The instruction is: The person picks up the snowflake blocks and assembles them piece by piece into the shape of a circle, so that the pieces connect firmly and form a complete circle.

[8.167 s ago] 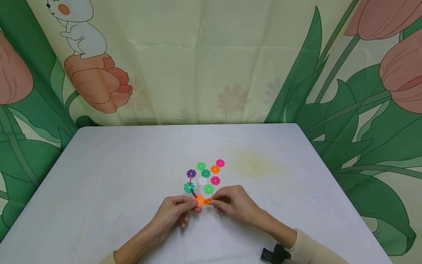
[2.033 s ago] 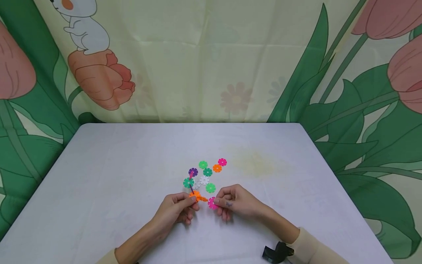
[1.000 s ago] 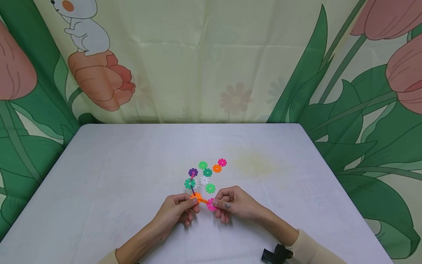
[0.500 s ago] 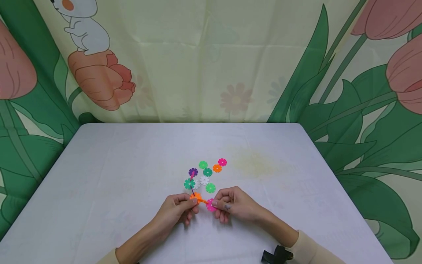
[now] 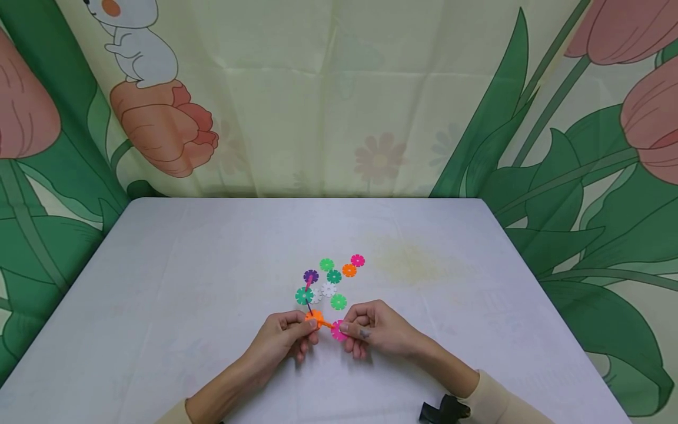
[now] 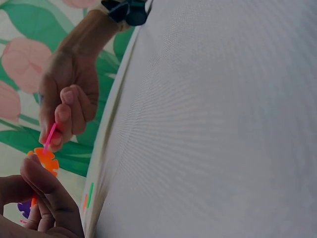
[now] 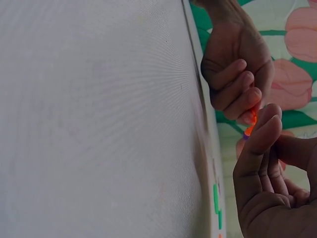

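Note:
My left hand (image 5: 283,341) pinches an orange notched snowflake disc (image 5: 313,318) between thumb and fingers. This disc belongs to a chain: a second orange disc (image 5: 325,324) seen edge-on, a thin purple disc (image 5: 309,307), a teal disc (image 5: 303,295), a pink disc seen edge-on (image 5: 309,284) and a purple disc (image 5: 311,275). My right hand (image 5: 378,330) pinches a bright pink disc (image 5: 338,331) against the second orange disc's right end. In the left wrist view the pink disc (image 6: 50,137) meets that orange disc (image 6: 47,159) at its rim. How deep the notches engage is hidden.
Loose discs lie beyond my hands: light green (image 5: 338,302), white (image 5: 328,289), teal (image 5: 333,277), orange (image 5: 349,270), pink (image 5: 357,260) and another light green (image 5: 326,264). They rest on a white-covered table (image 5: 212,265). A black strap-like object (image 5: 445,409) is beside the right sleeve.
Earlier my right hand held the second orange disc by the first. A loose pink disc was then picked up, and it has moved left from a gap into contact with the second orange disc.

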`<state>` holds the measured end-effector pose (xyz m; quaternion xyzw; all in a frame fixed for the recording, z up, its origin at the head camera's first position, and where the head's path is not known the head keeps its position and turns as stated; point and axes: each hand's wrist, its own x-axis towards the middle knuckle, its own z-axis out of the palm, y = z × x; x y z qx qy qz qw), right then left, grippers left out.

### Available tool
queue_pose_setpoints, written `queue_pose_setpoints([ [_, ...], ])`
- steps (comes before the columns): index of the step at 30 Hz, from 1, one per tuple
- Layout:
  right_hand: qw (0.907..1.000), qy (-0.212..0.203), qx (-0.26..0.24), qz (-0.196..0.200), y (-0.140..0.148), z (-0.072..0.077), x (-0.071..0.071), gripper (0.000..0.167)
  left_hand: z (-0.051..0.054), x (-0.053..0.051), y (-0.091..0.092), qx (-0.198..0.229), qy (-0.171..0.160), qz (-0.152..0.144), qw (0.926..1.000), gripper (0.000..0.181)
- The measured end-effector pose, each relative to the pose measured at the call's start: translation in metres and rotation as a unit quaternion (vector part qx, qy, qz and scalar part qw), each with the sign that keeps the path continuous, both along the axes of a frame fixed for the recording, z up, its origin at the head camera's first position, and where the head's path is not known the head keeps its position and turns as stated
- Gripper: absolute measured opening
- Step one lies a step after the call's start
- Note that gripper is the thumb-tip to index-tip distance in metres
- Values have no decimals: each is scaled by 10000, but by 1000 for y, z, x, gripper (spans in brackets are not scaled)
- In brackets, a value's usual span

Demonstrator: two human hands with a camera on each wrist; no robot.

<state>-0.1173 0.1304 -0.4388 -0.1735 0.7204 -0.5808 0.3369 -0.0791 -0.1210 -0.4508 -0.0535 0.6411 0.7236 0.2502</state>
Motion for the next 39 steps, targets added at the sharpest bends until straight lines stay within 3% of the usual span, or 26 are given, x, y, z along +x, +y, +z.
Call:
queue_pose_setpoints([
  [39, 9994, -34, -152, -325, -7, -5, 7, 24, 0, -1, -3, 235, 76, -28, 9997, 14],
])
